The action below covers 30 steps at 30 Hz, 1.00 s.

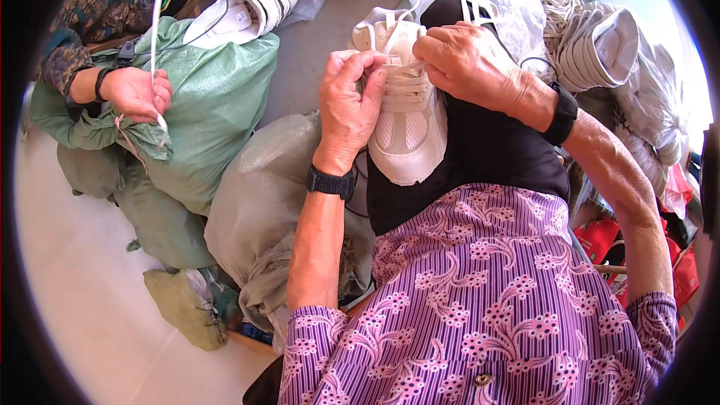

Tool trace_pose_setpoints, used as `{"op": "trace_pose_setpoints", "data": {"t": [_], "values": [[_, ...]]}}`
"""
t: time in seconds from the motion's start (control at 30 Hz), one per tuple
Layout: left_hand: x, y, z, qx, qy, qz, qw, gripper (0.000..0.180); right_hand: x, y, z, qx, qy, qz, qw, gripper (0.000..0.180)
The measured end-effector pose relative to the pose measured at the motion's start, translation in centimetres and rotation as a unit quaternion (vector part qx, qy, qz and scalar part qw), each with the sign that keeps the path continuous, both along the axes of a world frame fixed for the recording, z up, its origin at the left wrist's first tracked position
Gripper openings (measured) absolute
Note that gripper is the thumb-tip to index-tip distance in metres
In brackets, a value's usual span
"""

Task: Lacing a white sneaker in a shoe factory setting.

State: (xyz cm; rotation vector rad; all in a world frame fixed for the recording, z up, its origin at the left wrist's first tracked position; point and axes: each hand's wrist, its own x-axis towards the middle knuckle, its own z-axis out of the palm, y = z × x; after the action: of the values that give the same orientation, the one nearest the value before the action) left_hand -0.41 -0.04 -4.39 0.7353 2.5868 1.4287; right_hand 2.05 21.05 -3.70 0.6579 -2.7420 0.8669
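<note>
A white sneaker [409,135] rests on my lap, toe toward me, its upper crossed by several rows of flat white laces. At its left edge my left hand [349,101] pinches the shoelace [406,70] between thumb and forefinger, beside the tongue. Over the right side of the eyelets, my right hand [469,58] has its fingers bent closed on the lace, and a loop of it rises above the knuckles. The fingertips hide the eyelets under them. Both wrists wear black bands.
At left a co-worker's hand [139,95] holds a white cord. Green sacks [225,112] and a grey sack [259,187] stand to my left. Stacked white shoe parts [251,15] lie at the far left, more stacked parts [600,49] at right beside plastic bags [656,97].
</note>
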Motion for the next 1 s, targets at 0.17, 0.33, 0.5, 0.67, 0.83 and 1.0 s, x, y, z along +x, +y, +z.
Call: {"op": "trace_pose_setpoints", "data": {"t": [0.17, 0.33, 0.5, 0.67, 0.83, 1.0], "values": [[0.1, 0.8, 0.6, -0.024, -0.001, -0.002, 1.0, 0.017, 0.7, 0.6, -1.1, 0.047, 0.024, -0.009, 0.999, 0.01], [0.1, 2.4, 1.6, -0.121, 0.183, -0.043, 0.975, 0.02, 1.0, 0.6, -1.0, 0.048, 0.016, -0.009, 0.999, 0.01], [-0.2, 3.3, 1.2, -0.122, 0.112, -0.059, 0.984, 0.019, 1.3, 0.6, -1.0, 0.012, 0.025, -0.007, 1.0, 0.01], [-0.2, 3.3, 1.7, -0.126, 0.085, -0.073, 0.986, 0.013, 1.0, 1.8, -0.9, -0.012, 0.006, -0.044, 0.999, 0.012], [-0.6, 3.3, 2.3, -0.139, 0.064, -0.098, 0.983, 0.007, -0.1, 3.4, -1.3, 0.059, -0.029, -0.061, 0.996, 0.008], [-1.3, 3.7, 2.4, -0.148, 0.065, -0.17, 0.972, 0.008, -3.3, 4.4, -2.1, 0.057, 0.04, -0.138, 0.988, 0.011]]}}
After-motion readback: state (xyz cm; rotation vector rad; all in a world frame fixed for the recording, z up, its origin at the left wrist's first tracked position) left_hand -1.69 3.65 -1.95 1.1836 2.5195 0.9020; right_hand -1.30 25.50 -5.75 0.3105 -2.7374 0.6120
